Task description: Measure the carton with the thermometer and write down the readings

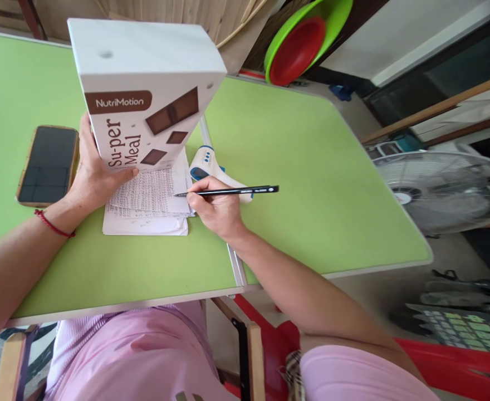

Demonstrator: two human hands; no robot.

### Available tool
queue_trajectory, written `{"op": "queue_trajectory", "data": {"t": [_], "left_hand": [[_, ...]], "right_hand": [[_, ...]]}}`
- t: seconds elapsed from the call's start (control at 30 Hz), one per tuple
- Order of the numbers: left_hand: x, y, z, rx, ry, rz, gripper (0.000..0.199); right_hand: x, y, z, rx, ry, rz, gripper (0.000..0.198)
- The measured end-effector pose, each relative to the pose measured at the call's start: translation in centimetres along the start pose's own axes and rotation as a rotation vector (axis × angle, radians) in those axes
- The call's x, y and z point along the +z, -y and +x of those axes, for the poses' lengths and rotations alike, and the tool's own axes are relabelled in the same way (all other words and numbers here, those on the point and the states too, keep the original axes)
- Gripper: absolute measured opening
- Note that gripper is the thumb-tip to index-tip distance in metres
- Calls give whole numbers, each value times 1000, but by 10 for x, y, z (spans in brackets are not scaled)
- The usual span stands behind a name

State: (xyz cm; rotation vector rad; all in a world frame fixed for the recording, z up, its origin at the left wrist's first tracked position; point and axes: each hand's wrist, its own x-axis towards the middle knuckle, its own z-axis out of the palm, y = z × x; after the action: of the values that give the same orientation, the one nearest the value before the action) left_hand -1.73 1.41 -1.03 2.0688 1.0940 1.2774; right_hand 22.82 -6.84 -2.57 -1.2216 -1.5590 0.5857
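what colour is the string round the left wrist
Red: a thin red string circles the wrist of the left hand, clear in the head view.

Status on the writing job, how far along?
Done: the top sheet already looks mostly covered in handwritten lines. In hand: right hand holds the pen, tip at the sheet's right edge; left hand steadies the box standing on the papers. Left: the sheet beneath shows a mostly blank strip.
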Motion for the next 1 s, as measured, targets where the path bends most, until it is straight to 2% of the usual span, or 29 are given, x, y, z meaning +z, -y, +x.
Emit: {"op": "queue_trajectory", "data": {"t": [0.3,0.6,0.77,1.0], "left_hand": [[-1,-1,0,3,4,21,93],[-2,3,0,34,12,54,80],[-1,3,0,34,9,39,90],[0,0,0,22,4,22,94]], "right_hand": [[0,2,0,-2,26,-20,6],[0,1,0,10,5,2,8],[0,0,0,4,9,18,6],[1,-1,0,-21,27,3,8]]}}
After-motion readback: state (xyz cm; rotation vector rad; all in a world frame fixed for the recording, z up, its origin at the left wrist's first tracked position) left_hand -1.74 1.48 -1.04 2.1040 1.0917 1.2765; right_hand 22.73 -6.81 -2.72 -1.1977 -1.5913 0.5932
